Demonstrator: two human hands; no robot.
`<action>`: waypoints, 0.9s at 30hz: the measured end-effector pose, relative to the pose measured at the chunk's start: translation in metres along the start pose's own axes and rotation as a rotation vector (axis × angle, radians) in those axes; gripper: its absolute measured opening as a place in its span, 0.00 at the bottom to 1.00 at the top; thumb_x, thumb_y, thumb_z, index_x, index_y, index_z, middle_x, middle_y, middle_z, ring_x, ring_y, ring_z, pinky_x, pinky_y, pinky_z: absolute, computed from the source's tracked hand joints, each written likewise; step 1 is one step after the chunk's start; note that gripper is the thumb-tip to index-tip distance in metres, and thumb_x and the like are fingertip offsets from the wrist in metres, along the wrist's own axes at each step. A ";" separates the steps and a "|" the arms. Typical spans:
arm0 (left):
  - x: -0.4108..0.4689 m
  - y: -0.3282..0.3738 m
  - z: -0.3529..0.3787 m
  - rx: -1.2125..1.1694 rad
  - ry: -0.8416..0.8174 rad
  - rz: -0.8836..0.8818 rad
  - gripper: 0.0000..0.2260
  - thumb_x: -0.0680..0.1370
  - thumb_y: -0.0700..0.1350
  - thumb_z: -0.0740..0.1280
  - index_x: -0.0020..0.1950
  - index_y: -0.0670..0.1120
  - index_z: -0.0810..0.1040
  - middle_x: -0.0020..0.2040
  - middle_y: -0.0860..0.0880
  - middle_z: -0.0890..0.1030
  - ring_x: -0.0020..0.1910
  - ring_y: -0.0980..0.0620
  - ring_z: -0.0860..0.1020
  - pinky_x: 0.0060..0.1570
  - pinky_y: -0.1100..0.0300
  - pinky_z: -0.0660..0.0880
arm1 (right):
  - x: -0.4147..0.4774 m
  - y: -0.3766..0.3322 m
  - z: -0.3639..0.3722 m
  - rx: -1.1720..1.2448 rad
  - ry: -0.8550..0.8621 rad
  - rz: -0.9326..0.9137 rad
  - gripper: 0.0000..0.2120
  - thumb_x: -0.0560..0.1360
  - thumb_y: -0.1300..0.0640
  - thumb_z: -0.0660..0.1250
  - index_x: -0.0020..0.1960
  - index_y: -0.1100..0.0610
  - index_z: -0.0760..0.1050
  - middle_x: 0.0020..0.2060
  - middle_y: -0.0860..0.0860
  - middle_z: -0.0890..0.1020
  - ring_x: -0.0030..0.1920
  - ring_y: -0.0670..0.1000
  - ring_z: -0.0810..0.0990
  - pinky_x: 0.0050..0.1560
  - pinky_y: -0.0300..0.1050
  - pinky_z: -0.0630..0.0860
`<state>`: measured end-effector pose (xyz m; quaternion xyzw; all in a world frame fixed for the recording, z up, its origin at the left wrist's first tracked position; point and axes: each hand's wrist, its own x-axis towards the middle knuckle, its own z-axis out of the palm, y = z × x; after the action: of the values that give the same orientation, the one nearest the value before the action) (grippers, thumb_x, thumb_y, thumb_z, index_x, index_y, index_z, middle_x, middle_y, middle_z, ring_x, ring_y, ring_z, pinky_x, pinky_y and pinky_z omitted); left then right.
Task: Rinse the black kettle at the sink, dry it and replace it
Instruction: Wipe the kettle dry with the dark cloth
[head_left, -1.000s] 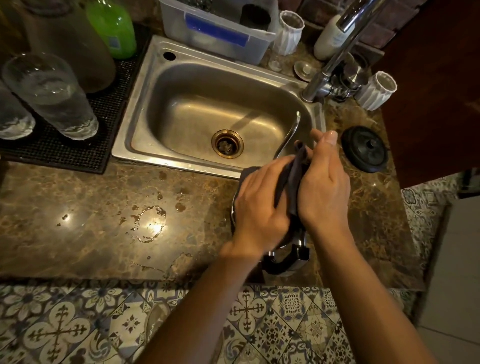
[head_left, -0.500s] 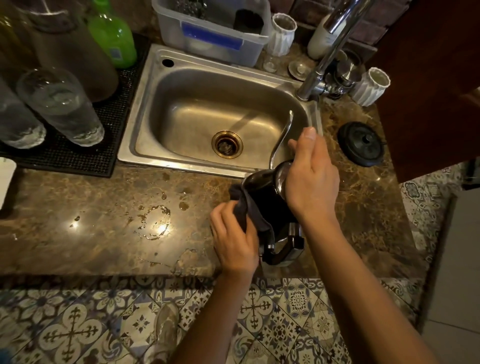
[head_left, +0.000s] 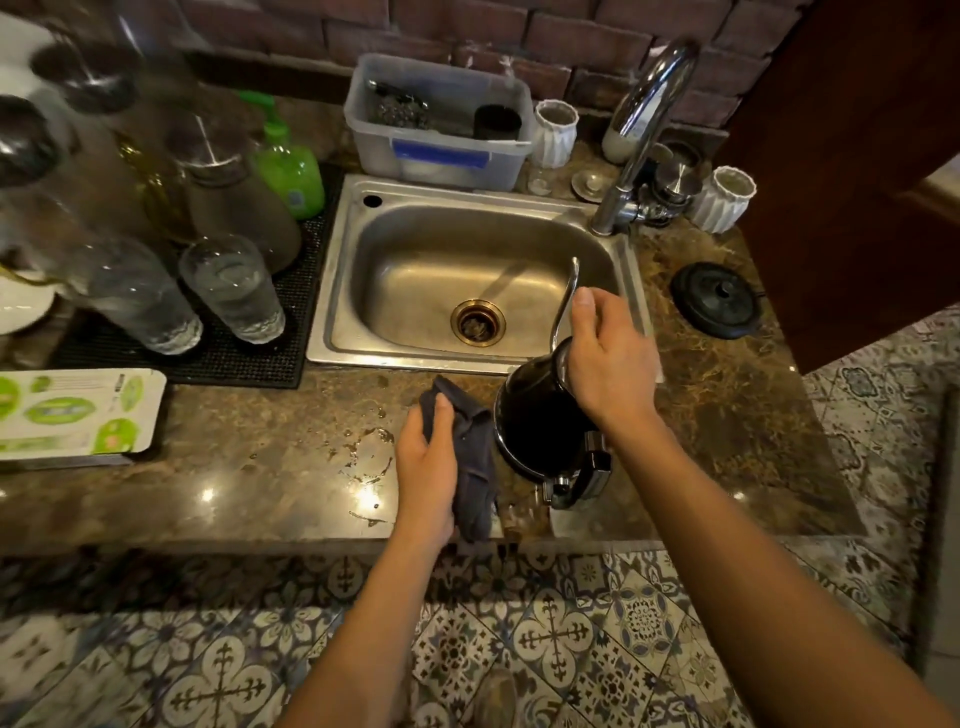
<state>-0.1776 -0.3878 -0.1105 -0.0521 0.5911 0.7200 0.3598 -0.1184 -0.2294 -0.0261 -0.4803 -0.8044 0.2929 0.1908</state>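
Note:
The black kettle (head_left: 537, 421) stands on the brown stone counter just in front of the steel sink (head_left: 467, 275), its thin gooseneck spout (head_left: 567, 296) pointing up over the basin and its handle toward me. My right hand (head_left: 608, 353) grips the kettle's top near the spout base. A dark cloth (head_left: 470, 457) hangs from my left hand (head_left: 426, 457), just left of the kettle and off its body. The kettle's black lid (head_left: 716, 300) lies on the counter right of the sink.
A curved tap (head_left: 641, 135) rises at the sink's back right. Upturned glasses (head_left: 231, 288) and jars stand on a black mat (head_left: 291, 332) at left, beside a green bottle (head_left: 288, 166). A plastic tub (head_left: 441, 124) sits behind the sink. Water drops (head_left: 369, 452) wet the counter.
My left hand has pulled the cloth off the kettle and down to the left. The right hand stays on the kettle's top. The view has lifted and widened.

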 end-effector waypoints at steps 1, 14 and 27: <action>-0.003 0.009 -0.001 -0.093 -0.006 -0.065 0.10 0.84 0.53 0.62 0.58 0.54 0.81 0.55 0.48 0.86 0.55 0.48 0.85 0.54 0.51 0.82 | 0.000 0.000 -0.002 0.012 -0.014 -0.010 0.25 0.85 0.41 0.52 0.73 0.54 0.71 0.64 0.53 0.82 0.65 0.57 0.79 0.61 0.50 0.71; -0.047 0.076 -0.019 -0.465 -0.187 -0.354 0.28 0.83 0.61 0.54 0.44 0.46 0.87 0.43 0.40 0.86 0.40 0.42 0.85 0.48 0.50 0.80 | -0.097 -0.048 -0.028 0.245 -0.159 -0.065 0.12 0.80 0.44 0.67 0.60 0.45 0.82 0.50 0.35 0.83 0.51 0.35 0.80 0.55 0.30 0.73; -0.096 0.131 -0.008 -0.317 -0.475 -0.528 0.27 0.79 0.63 0.60 0.54 0.42 0.87 0.53 0.38 0.86 0.49 0.38 0.85 0.57 0.45 0.77 | -0.129 -0.060 -0.080 0.784 -0.377 0.211 0.10 0.77 0.52 0.72 0.48 0.60 0.82 0.42 0.53 0.85 0.44 0.51 0.83 0.43 0.42 0.78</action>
<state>-0.1855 -0.4446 0.0420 -0.0890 0.3389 0.6771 0.6471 -0.0511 -0.3428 0.0701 -0.3894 -0.5999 0.6761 0.1772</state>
